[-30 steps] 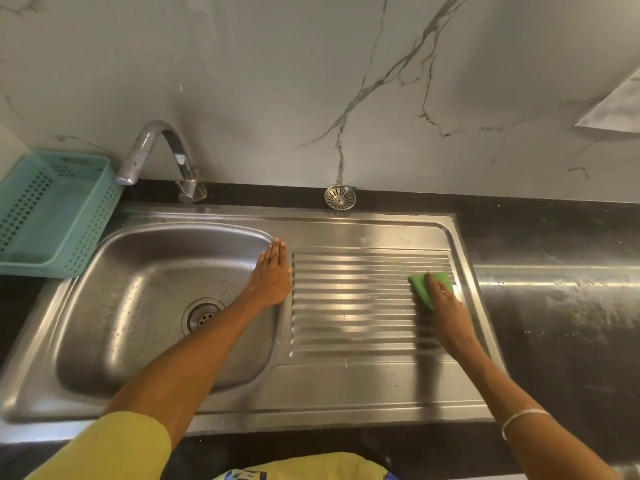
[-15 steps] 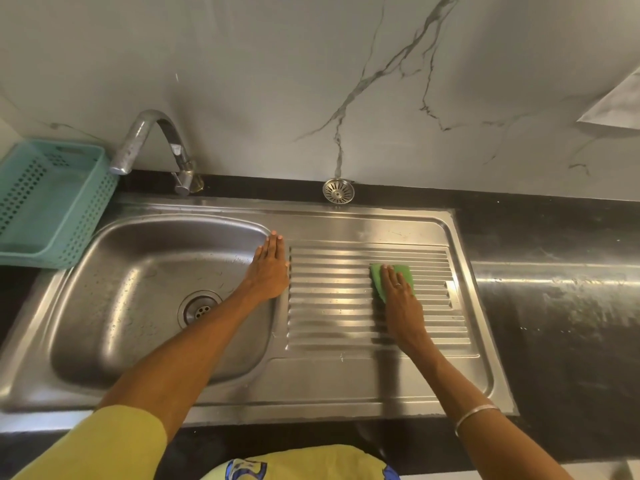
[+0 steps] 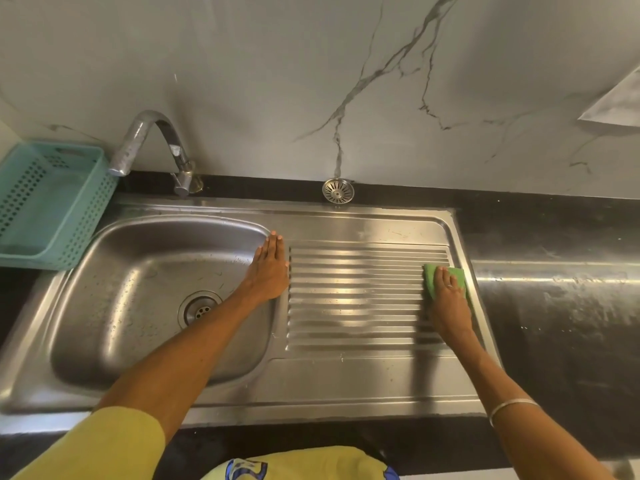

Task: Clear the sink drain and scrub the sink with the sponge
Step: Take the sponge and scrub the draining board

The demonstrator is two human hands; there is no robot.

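From the head view, a stainless steel sink is set into a dark table, with a bowl on the left and a ribbed draining board on the right. The drain sits in the floor of the bowl, towards its right side, and its slotted opening shows bare, partly crossed by the left forearm. Water droplets speckle the bowl's inside.

The left hand lies flat, palm down, on the ridge between bowl and draining board, its fingers straight, held together and pointing to the far side; it grips nothing.

The right hand presses down on a green sponge at the far right part of the draining board, close to the raised rim of the sink. Its fingers are laid together over the top of the sponge, holding it flat against the ribs, so green shows to either side of them. A ring is on one finger and a thin metal bangle circles the right forearm.

At the far left, a curved chrome tap arches over the bowl's far rim. A round metal strainer lies on the dark ledge behind the sink, against the marbled wall. A teal perforated basket stands on the table just left of the sink. Yellow sleeve fills the near left corner.
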